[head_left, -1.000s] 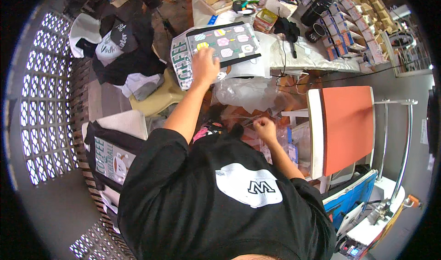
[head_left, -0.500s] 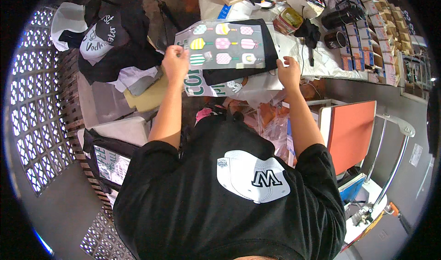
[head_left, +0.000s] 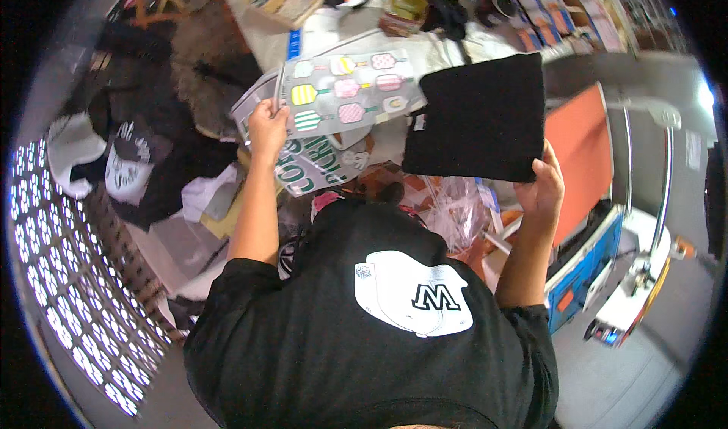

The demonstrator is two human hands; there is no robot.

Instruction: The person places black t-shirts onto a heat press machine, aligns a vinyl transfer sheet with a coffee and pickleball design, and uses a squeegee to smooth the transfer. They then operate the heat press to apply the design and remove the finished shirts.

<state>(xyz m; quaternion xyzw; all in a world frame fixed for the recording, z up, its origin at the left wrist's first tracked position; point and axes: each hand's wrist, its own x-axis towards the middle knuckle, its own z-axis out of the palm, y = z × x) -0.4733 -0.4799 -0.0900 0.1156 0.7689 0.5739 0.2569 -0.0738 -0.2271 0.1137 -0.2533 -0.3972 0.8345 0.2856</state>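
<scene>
My left hand (head_left: pixel 269 126) pinches the left edge of a translucent sheet (head_left: pixel 318 88) printed with rows of pastel paddle-like shapes in pink, yellow and green. My right hand (head_left: pixel 542 179) grips the lower right edge of a square black fabric piece (head_left: pixel 474 118) with a small pale label, held to the right of the sheet. Beneath the printed sheet lies another sheet (head_left: pixel 311 167) with large green lettering.
A cluttered worktable (head_left: pixel 493 46) has a wooden box (head_left: pixel 288 1), containers and small-box racks. At left are piled black garments (head_left: pixel 140 156) and a patterned grille (head_left: pixel 68 277). At right stand a red padded board (head_left: pixel 580 164) and a press-like machine with metal rods (head_left: pixel 644 270).
My right hand has risen and moved rightward with the black fabric, drawing it out from under the printed sheet. My left hand has taken hold of the sheet and shifted slightly left.
</scene>
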